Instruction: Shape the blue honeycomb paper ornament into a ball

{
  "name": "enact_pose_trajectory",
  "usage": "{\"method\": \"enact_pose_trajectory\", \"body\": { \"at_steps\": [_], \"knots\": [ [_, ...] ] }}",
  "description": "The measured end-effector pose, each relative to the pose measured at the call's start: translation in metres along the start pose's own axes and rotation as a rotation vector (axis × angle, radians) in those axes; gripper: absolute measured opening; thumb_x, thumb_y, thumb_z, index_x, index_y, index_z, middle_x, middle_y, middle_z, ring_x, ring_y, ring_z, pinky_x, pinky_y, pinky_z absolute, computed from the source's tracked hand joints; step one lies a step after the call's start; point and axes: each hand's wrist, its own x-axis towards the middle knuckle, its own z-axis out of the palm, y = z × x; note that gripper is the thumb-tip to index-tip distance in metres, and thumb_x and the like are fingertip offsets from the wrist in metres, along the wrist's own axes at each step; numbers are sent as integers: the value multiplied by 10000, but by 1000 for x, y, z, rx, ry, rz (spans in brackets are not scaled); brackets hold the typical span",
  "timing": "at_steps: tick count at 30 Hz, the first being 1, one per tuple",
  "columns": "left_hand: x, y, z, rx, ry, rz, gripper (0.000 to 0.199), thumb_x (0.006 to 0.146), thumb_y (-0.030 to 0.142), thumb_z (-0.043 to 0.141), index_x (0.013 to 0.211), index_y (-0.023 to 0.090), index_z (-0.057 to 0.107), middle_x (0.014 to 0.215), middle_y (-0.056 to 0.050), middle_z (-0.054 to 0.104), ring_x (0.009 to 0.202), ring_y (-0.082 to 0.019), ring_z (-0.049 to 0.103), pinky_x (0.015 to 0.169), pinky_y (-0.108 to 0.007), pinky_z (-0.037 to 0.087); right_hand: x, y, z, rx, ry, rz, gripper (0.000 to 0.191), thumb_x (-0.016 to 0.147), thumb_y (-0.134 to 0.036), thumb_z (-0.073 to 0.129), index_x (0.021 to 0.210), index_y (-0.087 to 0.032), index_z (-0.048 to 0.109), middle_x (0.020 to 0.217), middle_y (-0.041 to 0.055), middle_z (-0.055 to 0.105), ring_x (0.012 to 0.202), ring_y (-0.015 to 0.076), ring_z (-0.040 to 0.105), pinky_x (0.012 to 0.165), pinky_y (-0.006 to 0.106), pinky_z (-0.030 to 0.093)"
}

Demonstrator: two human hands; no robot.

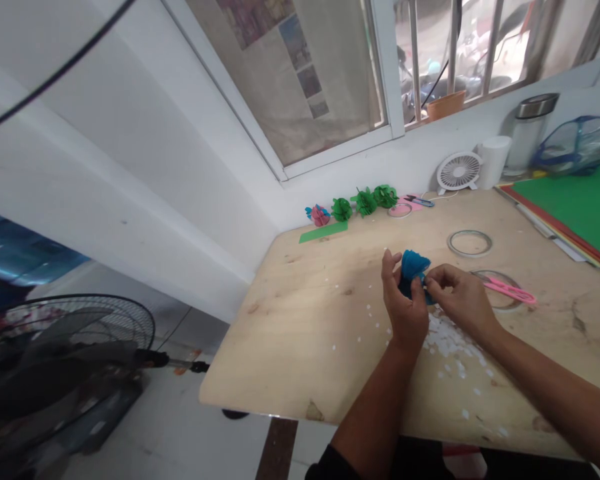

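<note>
Over the middle of the wooden table [305,333], both my hands hold a blue paper flower [413,267]. My left hand [404,303] grips it from the left and below. My right hand [457,293] pinches its right side with the fingertips. Small white paper scraps [447,343] lie on the table just below my hands. Pink scissors [510,290] lie to the right of my right hand, across a tape ring.
Three green paper flowers [365,201] and a pink-and-blue one [319,215] stand along the far wall, by a green paper strip [324,232]. A tape ring [470,243], small white fan [459,172], metal flask [529,133] and coloured paper sheets [580,213] are at right. A floor fan [55,373] stands at left.
</note>
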Motion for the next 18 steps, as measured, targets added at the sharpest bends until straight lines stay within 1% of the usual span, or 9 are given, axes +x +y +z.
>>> {"method": "enact_pose_trajectory", "body": {
  "at_steps": [3, 6, 11, 14, 16, 18],
  "knots": [
    [1, 0, 1, -21, 29, -12, 645, 896, 220, 631, 1481, 333, 383, 1388, -84, 582, 1182, -242, 656, 1052, -431, 521, 0, -1, -1, 51, -25, 20, 201, 744, -401, 605, 668, -218, 640, 589, 10, 632, 537, 156, 564, 531, 288, 461],
    [0, 0, 1, -15, 26, 5, 640, 909, 216, 617, 1489, 331, 373, 1396, -91, 575, 1187, -242, 655, 1053, -422, 519, 0, -1, -2, 85, -50, 21, 211, 750, -413, 641, 680, -214, 640, 596, 10, 628, 549, 152, 559, 530, 281, 459],
    [-1, -5, 0, 53, -14, 88, 607, 939, 203, 557, 1499, 326, 358, 1416, -98, 555, 1228, -243, 630, 1059, -432, 517, 1, 2, -1, 112, -50, 55, 204, 736, -407, 640, 680, -211, 626, 593, -3, 597, 548, 145, 536, 532, 284, 455],
    [0, -8, 0, 81, -20, 137, 626, 932, 186, 547, 1507, 321, 339, 1413, -99, 551, 1230, -241, 628, 1049, -437, 524, 2, 4, 0, 120, -70, 68, 200, 722, -410, 629, 681, -214, 618, 596, -5, 588, 557, 154, 542, 543, 295, 463],
    [1, -10, 0, 79, 3, 125, 649, 925, 167, 546, 1514, 324, 322, 1405, -98, 553, 1214, -233, 637, 1038, -428, 532, 2, 3, -1, 108, -74, 61, 206, 729, -421, 618, 695, -218, 623, 604, 0, 601, 565, 164, 556, 555, 306, 469],
    [2, -10, 0, 66, 30, 100, 665, 919, 153, 548, 1517, 323, 311, 1397, -99, 557, 1197, -226, 646, 1030, -420, 537, 2, 2, -3, 56, -57, 22, 202, 744, -420, 609, 710, -223, 635, 625, 12, 629, 589, 178, 577, 584, 319, 474]
  ]
}}
